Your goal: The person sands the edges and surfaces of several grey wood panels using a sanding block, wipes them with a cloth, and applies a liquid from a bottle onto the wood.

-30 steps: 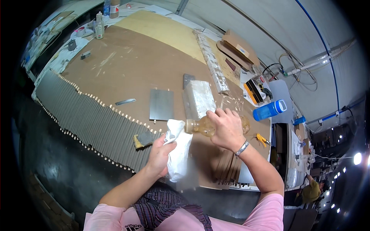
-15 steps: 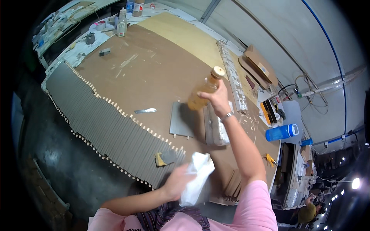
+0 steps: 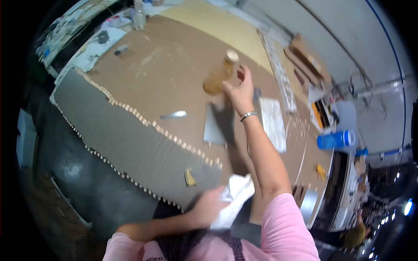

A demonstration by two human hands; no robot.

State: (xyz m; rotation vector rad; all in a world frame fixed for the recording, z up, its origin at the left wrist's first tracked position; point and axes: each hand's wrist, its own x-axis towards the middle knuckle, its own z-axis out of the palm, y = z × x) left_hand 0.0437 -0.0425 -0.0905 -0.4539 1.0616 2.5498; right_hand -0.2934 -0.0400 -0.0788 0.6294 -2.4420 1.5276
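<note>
A clear plastic bottle [image 3: 214, 79] with amber liquid and a pale cap stands on the brown tabletop [image 3: 174, 74], blurred by motion. Just to its right is my right hand [image 3: 241, 89], fingers spread and apart from the bottle. Close to my body, my left hand [image 3: 205, 208] grips a crumpled white cloth [image 3: 234, 198]. A flat grey panel [image 3: 216, 124] lies below the bottle, shadowed by my arm. Along the table's near left edge runs a long row of grey slats [image 3: 130, 145] with light wooden ends. A yellowish sanding pad [image 3: 190, 177] rests on the slats.
Right of my right forearm lies a block wrapped in whitish plastic [image 3: 273, 124]. A metal strip [image 3: 174, 115] is on the table. Farther right are a blue bottle [image 3: 335, 140] and a yellow tool [image 3: 321, 170]. Another clear bottle [image 3: 138, 17] stands at the far left.
My right hand has let go of the amber bottle, which now stands farther back on the table. My left hand still grips the white cloth. The whole view has shifted slightly.
</note>
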